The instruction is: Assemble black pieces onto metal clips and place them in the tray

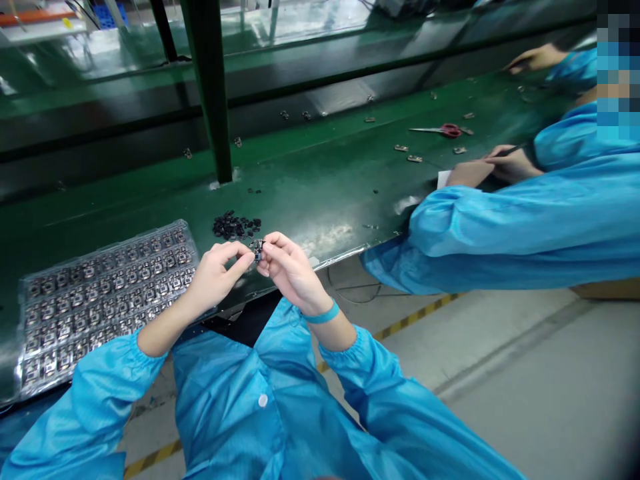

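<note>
Between the fingertips of my two hands is a small dark-and-silver component (258, 249), held just above the bench's front edge. My left hand (220, 272) pinches it from the left with thumb and index finger. From the other side my right hand (290, 267) grips it in the same way; a blue band circles that wrist. Just beyond my fingers lies a loose pile of small black pieces (231, 225). A clear plastic tray (107, 249) with rows of similar metal components rests to the left of my left hand.
A green workbench (320, 187) runs across, with a dark green post (207, 87) rising from it. Red-handled scissors (447, 131) and several loose metal parts (415, 159) lie toward the right. Co-workers in blue sleeves (500, 220) work at the right, their hands over the bench.
</note>
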A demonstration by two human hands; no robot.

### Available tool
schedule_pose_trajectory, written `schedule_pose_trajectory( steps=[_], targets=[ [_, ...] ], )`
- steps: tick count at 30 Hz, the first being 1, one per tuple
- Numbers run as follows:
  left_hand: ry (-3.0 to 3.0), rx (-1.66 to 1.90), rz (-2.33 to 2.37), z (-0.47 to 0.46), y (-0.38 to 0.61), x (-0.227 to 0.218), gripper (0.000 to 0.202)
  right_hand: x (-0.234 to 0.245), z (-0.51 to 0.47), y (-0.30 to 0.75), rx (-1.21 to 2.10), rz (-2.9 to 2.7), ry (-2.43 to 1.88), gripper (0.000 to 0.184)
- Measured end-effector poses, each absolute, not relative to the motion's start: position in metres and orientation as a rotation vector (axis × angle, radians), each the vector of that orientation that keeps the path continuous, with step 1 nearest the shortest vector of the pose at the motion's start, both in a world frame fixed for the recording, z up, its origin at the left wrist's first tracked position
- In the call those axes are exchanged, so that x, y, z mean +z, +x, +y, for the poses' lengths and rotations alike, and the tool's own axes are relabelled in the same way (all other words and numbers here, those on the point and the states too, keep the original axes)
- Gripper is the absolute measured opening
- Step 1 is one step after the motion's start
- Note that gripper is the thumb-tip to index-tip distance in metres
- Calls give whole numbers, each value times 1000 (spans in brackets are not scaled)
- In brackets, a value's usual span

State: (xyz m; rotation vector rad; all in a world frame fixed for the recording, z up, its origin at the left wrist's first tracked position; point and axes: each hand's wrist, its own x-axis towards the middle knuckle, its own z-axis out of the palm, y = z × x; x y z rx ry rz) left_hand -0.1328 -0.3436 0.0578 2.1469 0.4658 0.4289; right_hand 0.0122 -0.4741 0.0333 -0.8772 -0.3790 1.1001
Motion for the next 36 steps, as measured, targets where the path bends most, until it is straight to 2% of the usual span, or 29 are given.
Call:
schedule_pose_trajectory(
  steps=[7, 19, 31, 36],
  targets=[
    [2138, 427, 417, -343, -135, 58, 40, 36, -476, 12, 1124, -372, -843, 46],
    [1938, 369, 295, -340, -143, 59, 45, 37, -482, 16, 1345, -439, -784, 48],
    [2299, 453, 299, -345, -142, 61, 36, 27, -480, 12, 975, -580, -1015, 44],
    [2223, 426, 310, -346, -143, 64, 35, 22, -482, 14, 898, -660, -1088, 45]
  ],
)
